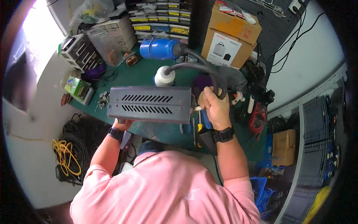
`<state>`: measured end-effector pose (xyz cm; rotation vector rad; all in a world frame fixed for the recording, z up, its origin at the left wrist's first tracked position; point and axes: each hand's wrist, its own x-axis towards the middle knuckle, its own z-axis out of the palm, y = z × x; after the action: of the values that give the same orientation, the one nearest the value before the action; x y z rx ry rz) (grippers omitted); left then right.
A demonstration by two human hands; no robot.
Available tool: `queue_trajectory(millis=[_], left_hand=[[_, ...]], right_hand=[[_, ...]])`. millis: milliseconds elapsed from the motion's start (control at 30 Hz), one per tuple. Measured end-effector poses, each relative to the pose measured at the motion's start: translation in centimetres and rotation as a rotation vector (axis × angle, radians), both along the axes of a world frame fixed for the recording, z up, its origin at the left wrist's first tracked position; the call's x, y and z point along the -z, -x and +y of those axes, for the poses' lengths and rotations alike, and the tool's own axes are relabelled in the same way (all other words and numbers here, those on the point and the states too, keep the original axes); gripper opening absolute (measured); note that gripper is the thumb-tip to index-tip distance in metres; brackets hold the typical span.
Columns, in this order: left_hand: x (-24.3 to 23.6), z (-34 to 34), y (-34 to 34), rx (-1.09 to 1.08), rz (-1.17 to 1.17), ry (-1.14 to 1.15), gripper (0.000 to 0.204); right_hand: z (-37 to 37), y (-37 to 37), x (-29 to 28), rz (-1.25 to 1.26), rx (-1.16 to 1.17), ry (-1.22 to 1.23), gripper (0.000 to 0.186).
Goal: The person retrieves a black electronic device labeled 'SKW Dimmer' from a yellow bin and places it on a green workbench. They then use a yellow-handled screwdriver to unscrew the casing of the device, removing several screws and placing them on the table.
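Observation:
A dark grey metal box with two rows of slanted vent slots (149, 105) is held up over the bench in front of me. My left hand (125, 124) grips it from beneath at its near left corner, its fingers mostly hidden by the box. My right hand (215, 108), just off the box's right end, is closed around a looped thick black cable (194, 65). Along the cable's far side are a large blue industrial plug (158, 49) and a white round connector (164, 76), both beyond the box.
The green bench top (140, 71) carries a red multimeter (258, 117), a yellow-handled screwdriver (200, 121) and loose small metal parts (103, 100). Small-parts drawers (160, 18) and a cardboard box (231, 35) stand at the back. Coiled yellow cable (66, 156) lies at the lower left.

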<state>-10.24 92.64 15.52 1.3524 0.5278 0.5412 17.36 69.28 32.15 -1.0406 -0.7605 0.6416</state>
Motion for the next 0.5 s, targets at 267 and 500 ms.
queue_trajectory(millis=[267, 500], left_hand=[[0.8, 10.5, -2.2, 0.147, 0.001, -0.046, 0.026], [3.2, 16.9, -2.4, 0.203, 0.057, -0.164, 0.041]], right_hand=[[9.4, 0.7, 3.7, 0.095, 0.297, -0.001, 0.028], [14.9, 1.1, 5.2, 0.120, 0.307, 0.066, 0.038]])
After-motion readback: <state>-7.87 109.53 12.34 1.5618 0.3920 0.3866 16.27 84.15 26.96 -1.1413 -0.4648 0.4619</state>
